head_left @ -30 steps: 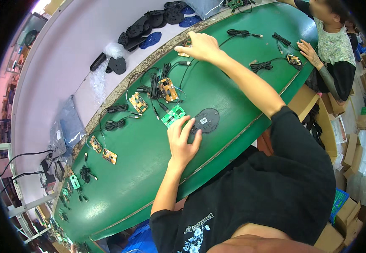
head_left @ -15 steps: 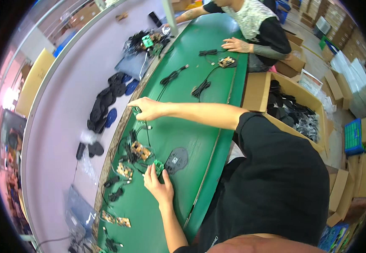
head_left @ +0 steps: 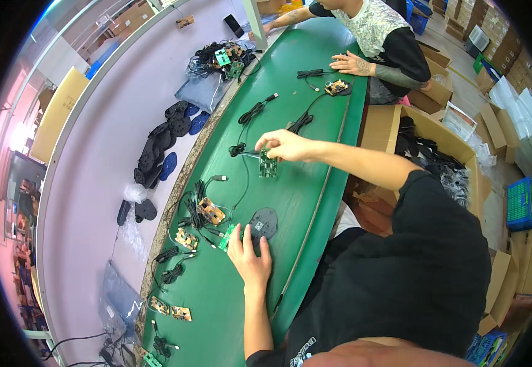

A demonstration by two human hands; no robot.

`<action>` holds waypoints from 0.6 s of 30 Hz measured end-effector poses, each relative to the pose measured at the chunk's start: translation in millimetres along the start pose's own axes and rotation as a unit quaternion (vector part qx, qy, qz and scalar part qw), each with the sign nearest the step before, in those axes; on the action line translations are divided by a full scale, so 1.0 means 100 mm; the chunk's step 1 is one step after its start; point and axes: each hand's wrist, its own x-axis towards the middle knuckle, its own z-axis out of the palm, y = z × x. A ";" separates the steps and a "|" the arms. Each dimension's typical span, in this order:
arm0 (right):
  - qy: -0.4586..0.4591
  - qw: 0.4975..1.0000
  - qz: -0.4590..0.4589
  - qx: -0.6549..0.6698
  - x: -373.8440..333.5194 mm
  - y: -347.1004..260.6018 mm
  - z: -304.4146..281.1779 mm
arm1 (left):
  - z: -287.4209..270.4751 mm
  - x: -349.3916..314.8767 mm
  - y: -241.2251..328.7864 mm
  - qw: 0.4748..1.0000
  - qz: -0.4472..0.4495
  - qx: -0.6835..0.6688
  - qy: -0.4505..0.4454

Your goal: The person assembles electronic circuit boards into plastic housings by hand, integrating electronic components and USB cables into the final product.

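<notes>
Beyond black oval base plate (head_left: 263,223): green circuit board (head_left: 268,167).
Right hand (head_left: 288,147): pinching that board by its upper end, likely sparing components.
Left hand (head_left: 251,262): splayed, unclenched at plate's edge, perhaps steadying second green board (head_left: 224,240).

Green tabletop (head_left: 299,214), circuit boards (head_left: 211,211), cables (head_left: 252,114)

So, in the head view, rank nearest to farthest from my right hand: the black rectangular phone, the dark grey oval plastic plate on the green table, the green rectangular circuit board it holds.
1. Green rectangular circuit board: in your right hand.
2. Dark grey oval plastic plate: beside your left hand.
3. Black rectangular phone: near the view's top edge.
</notes>
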 end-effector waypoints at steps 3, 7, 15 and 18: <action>0.034 0.960 0.043 0.275 -0.06 0.22 0.18 | 0.02 0.01 0.01 1.000 -0.007 0.004 -0.013; -0.005 0.875 0.024 0.483 0.16 0.27 0.09 | 0.01 0.25 0.02 1.000 0.011 0.011 0.003; -0.099 0.894 -0.023 0.436 0.45 -0.39 0.20 | 0.43 1.37 0.04 0.992 -0.050 -0.107 0.041; -0.096 0.920 -0.031 0.378 0.48 -0.50 0.22 | 0.52 1.61 0.00 0.958 -0.124 -0.259 0.000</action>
